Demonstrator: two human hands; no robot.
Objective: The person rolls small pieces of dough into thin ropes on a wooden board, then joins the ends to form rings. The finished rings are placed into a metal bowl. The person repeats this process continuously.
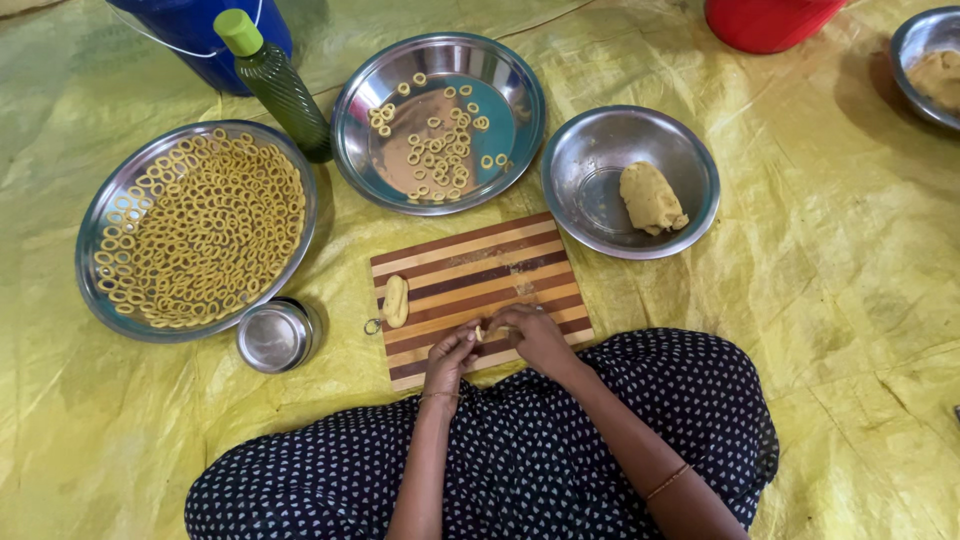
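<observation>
Pinching a small pale-yellow dough strip point(487, 331) between both hands, left hand point(450, 357) and right hand point(537, 335), fingertips closed on it, above the striped wooden board point(470, 280); soft, light, probably tear-prone; best gripped at its ends.

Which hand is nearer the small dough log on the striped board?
Left. The left hand is just right of the dough log on the board; the right hand lies farther right, beyond it.

Dark navy garment w/ small white dot print is worn over the lap. Arms are left bare, no sleeves seen. A thin bangle is worn on ea. wrist.
</observation>
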